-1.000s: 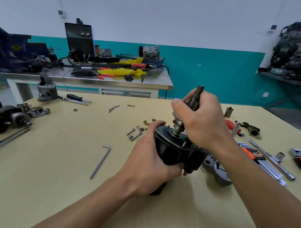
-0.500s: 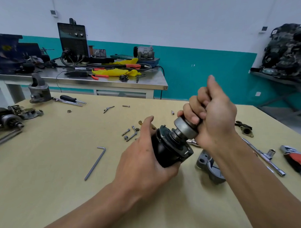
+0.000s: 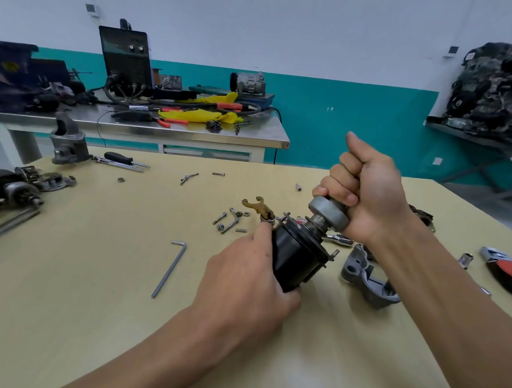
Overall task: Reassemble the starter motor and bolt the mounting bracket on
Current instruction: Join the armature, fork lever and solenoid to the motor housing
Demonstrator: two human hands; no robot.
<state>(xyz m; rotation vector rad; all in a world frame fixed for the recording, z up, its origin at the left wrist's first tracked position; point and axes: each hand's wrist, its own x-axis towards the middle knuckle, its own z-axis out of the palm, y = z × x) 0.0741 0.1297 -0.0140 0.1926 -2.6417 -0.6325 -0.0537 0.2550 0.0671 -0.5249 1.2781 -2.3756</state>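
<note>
Pale yellow-tan bench [image 3: 93, 301] up front, matte, strewn w/ hardware; behind it a stainless bench [image 3: 189, 135] against a wall that is white on top w/ a teal band [image 3: 348, 118] below. Black welder [image 3: 126, 57] stands on the steel one beside a yellow cloth [image 3: 200, 116]; its panel markings are too small to read. Starter motor [image 3: 294, 259] is held tilted above the front bench, center-right: L hand [image 3: 246, 281] has its grip wrapped round the black body, R hand [image 3: 371, 195] has its grip fisted round the drive assembly [image 3: 328, 216] sticking out the top. Grey mounting bracket [image 3: 365, 280] lies on the bench just right of the motor, under the R forearm. Allen key [image 3: 170, 266] and loose bolts [image 3: 229, 221] lie to the left.
</note>
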